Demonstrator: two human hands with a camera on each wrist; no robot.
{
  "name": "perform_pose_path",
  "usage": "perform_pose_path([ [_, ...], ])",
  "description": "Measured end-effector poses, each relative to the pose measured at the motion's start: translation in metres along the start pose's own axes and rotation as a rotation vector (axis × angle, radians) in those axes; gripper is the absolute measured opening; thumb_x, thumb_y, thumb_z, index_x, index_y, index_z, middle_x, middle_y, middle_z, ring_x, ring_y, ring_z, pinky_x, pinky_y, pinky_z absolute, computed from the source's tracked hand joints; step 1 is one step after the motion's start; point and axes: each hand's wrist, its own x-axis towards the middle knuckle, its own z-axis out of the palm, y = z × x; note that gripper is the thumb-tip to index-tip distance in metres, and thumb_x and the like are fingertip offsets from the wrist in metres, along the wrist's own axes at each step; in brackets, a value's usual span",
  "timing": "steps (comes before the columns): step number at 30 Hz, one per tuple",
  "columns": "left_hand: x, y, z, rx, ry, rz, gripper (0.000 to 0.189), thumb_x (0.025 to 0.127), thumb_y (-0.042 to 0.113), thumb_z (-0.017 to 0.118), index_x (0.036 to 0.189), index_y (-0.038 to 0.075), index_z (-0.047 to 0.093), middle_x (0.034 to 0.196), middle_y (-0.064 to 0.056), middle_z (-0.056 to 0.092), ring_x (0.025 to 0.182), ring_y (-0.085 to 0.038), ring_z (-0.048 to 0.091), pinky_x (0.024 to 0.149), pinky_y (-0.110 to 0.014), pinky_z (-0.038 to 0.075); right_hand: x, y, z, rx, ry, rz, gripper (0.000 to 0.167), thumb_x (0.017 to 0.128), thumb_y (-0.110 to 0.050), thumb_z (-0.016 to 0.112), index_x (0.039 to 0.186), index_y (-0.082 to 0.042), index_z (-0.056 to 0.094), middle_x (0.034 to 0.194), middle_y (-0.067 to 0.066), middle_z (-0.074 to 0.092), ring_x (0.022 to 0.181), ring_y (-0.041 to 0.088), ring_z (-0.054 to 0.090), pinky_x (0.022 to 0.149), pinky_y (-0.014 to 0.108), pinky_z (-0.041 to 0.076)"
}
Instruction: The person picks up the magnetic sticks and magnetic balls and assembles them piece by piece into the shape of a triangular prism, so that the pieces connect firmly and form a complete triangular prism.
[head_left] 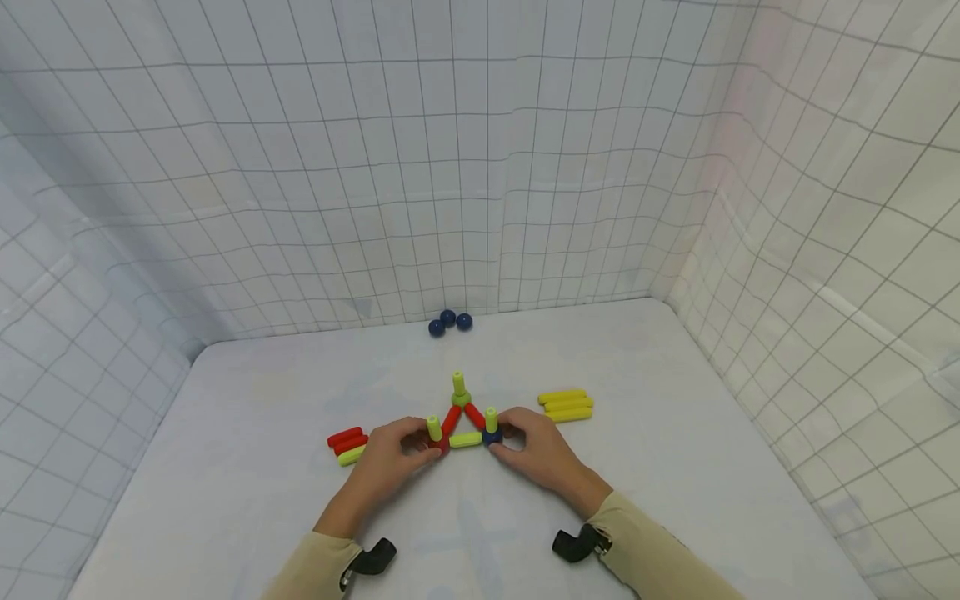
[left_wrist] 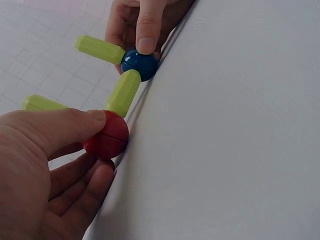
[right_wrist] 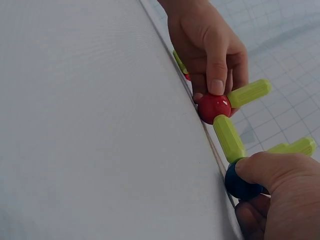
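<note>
On the table a triangle of rods and balls lies between both hands. My left hand (head_left: 386, 457) pinches the red ball (left_wrist: 107, 142) at its near left corner, thumb on top and fingers beneath. At the near right corner my right hand (head_left: 542, 450) grips the blue ball (right_wrist: 241, 182) between thumb and fingers. A yellow-green rod (head_left: 466, 440) joins these two balls. Two red rods (head_left: 452, 419) run back to a green ball (head_left: 461, 400) at the far corner. From each ball a yellow-green rod stands upright, such as the far one (head_left: 458, 382).
Two red rods (head_left: 345, 437) and a yellow-green rod (head_left: 350, 456) lie beside my left hand. Several yellow rods (head_left: 567, 403) sit beyond my right hand. Three dark blue balls (head_left: 447, 317) rest near the table's back edge. Grid-patterned white cloth (head_left: 465, 167) surrounds the table.
</note>
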Motion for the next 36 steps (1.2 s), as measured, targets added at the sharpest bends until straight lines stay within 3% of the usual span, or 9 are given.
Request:
perform_pose_path([
  [7, 0.000, -0.012, 0.009, -0.079, 0.044, 0.003, 0.033, 0.091, 0.017, 0.091, 0.122, 0.013, 0.079, 0.102, 0.008, 0.072, 0.091, -0.012, 0.065, 0.087, -0.032, 0.058, 0.000, -0.001, -0.002, -0.009, -0.011, 0.032, 0.033, 0.095, -0.019, 0.087, 0.125, -0.013, 0.074, 0.114, -0.008, 0.071, 0.101, 0.008, 0.066, 0.092, 0.033, 0.058],
  [14, -0.002, -0.013, 0.010, -0.118, 0.054, -0.003, 0.031, 0.090, 0.015, 0.091, 0.119, 0.015, 0.079, 0.101, 0.008, 0.072, 0.092, -0.013, 0.065, 0.089, -0.033, 0.057, 0.001, -0.004, -0.013, 0.000, -0.066, 0.043, 0.039, 0.096, -0.016, 0.084, 0.133, -0.012, 0.072, 0.116, -0.009, 0.070, 0.102, 0.009, 0.064, 0.092, 0.035, 0.058],
  [18, -0.003, -0.014, 0.009, -0.121, 0.049, -0.009, 0.032, 0.090, 0.015, 0.091, 0.120, 0.015, 0.079, 0.101, 0.008, 0.072, 0.093, -0.013, 0.066, 0.091, -0.033, 0.057, 0.008, -0.006, -0.025, -0.001, -0.055, 0.025, 0.042, 0.097, -0.011, 0.081, 0.138, -0.013, 0.071, 0.123, -0.009, 0.071, 0.104, 0.009, 0.064, 0.091, 0.034, 0.058],
  [24, -0.004, -0.015, 0.008, -0.107, 0.043, -0.014, 0.033, 0.090, 0.014, 0.091, 0.120, 0.016, 0.079, 0.102, 0.009, 0.072, 0.093, -0.013, 0.066, 0.093, -0.033, 0.057, 0.036, -0.009, -0.054, 0.016, 0.019, -0.037, 0.040, 0.097, -0.004, 0.080, 0.136, -0.002, 0.071, 0.127, 0.005, 0.074, 0.111, 0.020, 0.068, 0.093, 0.042, 0.060],
  [30, -0.003, -0.015, 0.009, -0.095, 0.042, 0.002, 0.032, 0.091, 0.014, 0.091, 0.120, 0.014, 0.079, 0.101, 0.009, 0.072, 0.095, -0.013, 0.066, 0.095, -0.037, 0.057, 0.077, -0.007, -0.083, 0.019, 0.006, 0.028, 0.038, 0.101, -0.013, 0.079, 0.137, -0.004, 0.070, 0.129, 0.008, 0.073, 0.111, 0.024, 0.070, 0.099, 0.048, 0.059],
  [36, -0.005, -0.015, 0.008, -0.095, 0.055, 0.003, 0.031, 0.090, 0.015, 0.091, 0.119, 0.014, 0.079, 0.100, 0.009, 0.071, 0.094, -0.012, 0.065, 0.095, -0.038, 0.057, 0.120, -0.002, -0.094, 0.032, 0.013, 0.078, 0.036, 0.103, -0.022, 0.079, 0.134, -0.006, 0.073, 0.128, 0.012, 0.074, 0.111, 0.024, 0.071, 0.098, 0.041, 0.059],
])
